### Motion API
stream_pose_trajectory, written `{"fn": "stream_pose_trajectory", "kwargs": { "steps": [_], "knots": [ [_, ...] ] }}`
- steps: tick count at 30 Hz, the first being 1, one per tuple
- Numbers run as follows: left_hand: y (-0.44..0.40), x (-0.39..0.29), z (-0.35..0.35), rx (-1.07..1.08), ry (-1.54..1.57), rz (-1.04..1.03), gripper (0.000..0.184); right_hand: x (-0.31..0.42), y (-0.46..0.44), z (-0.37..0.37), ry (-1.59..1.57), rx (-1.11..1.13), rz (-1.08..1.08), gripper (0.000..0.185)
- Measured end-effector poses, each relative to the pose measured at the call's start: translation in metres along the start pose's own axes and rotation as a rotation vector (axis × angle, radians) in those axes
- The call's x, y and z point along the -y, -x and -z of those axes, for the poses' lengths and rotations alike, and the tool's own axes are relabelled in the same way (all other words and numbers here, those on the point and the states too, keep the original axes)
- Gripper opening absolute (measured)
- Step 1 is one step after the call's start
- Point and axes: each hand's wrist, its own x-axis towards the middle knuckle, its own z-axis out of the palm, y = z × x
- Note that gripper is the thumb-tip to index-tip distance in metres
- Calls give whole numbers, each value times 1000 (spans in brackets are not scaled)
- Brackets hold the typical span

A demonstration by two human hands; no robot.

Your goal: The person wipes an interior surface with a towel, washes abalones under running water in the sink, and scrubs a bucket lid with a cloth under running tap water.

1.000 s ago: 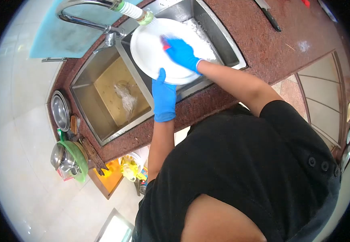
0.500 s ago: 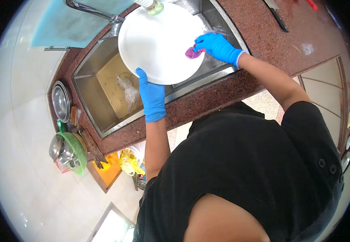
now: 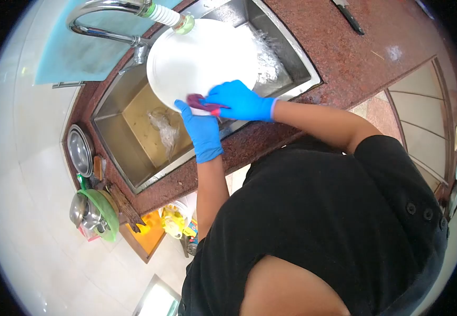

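Observation:
A large round white plate (image 3: 202,58) is tilted over the double sink, beneath the faucet's spout (image 3: 182,23). My left hand (image 3: 202,131), in a blue glove, grips the plate's near rim with the thumb on its upper face; the other fingers are hidden underneath. My right hand (image 3: 239,101), gloved in blue too, is closed on a purple cloth (image 3: 199,102) with a bit of red at its edge. The cloth presses on the plate close to my left thumb. Water splashes in the right basin (image 3: 275,66).
A crumpled clear plastic bag (image 3: 164,129) lies in the left basin (image 3: 128,131). Metal bowls (image 3: 80,150) and a green basket (image 3: 107,210) of pots stand left of the sink. A black-handled knife (image 3: 350,20) rests on the counter (image 3: 339,58) at the right.
My right hand has wiped the purple cloth leftward across the plate, from its right edge to the near rim. The plate has shifted slightly left, and water now splashes to its right.

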Motion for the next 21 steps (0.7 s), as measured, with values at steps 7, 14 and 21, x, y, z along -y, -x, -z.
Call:
{"fn": "stream_pose_trajectory", "kwargs": {
  "steps": [7,14,21],
  "knots": [
    [19,-14,9,160,30,-13,70,-108,25,47,282,139,-94,28],
    [23,-14,-8,154,-89,-53,69,-99,9,33,441,124,-424,12],
    [5,-10,-4,134,-75,-150,70,1,22,-25,11,54,-377,18]
  ]
}}
